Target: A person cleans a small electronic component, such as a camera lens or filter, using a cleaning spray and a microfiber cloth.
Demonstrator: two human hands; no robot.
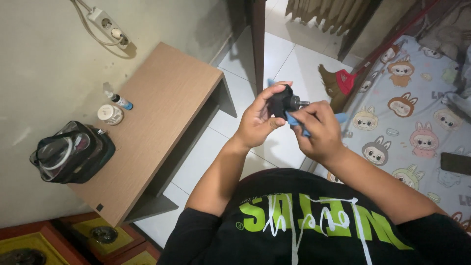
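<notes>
Far left, on the wooden table by the wall: black pouch w/ clear top, then a small white jar just beside a small spray bottle w/ blue band. Power strip on the wall above, cable running off upward.

Mid-frame, over the white tile floor: left hand clasped round a small black round part, thumb on the near side, fingers curled over the top & back. Short metal stub sticks out of the part's right side, toward the other hand.

Right hand closed in a pinch, fingertips pressing a blue cloth against the part's lower right, just under the stub. Bits of blue cloth also show above the left fingers & right of the right hand. Hands touching, held in front of the chest.

Right of them: broom w/ red head on the floor, then a bedsheet w/ cartoon animal print; dark phone lying on it at far right.
</notes>
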